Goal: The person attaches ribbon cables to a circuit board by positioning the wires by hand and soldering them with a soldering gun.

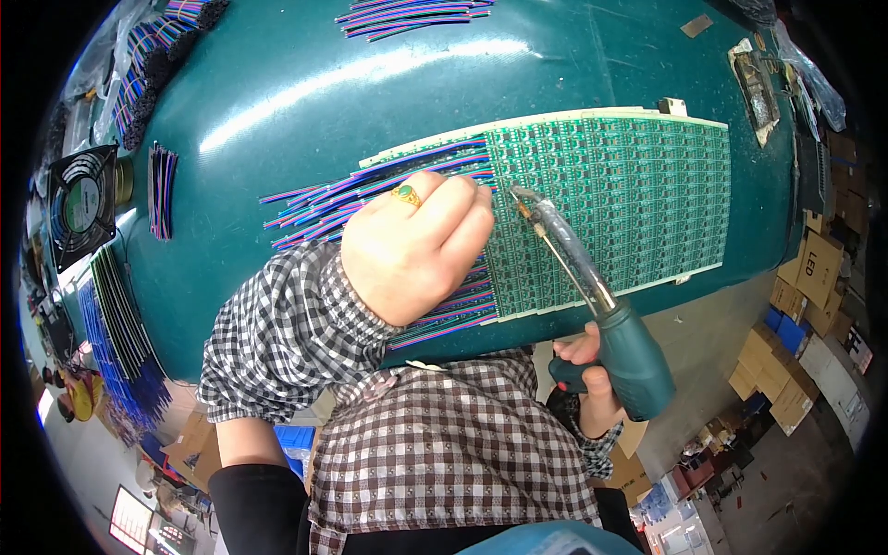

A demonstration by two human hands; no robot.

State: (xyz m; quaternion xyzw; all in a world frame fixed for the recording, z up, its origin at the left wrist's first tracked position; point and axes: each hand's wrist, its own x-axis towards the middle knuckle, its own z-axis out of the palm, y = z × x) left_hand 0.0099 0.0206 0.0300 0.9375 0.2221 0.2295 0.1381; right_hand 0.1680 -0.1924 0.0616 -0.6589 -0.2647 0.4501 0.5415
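Head view, wires (356, 196) under left hand (421, 245), board (629, 203) rightward

We note a green table (231, 213), its top smooth and glossy, a pale streak of glare across the far half. On it we see a wide circuit board (638, 194), right of centre, with loose wires (324, 208) fanning out at its left side. Far side: a bundle of cut wires (416, 14). Left: a short bundle (162, 191) near a black fan (81, 203). Far right: a small flat plate (696, 25) and a stained oblong tray (754, 92), apart.
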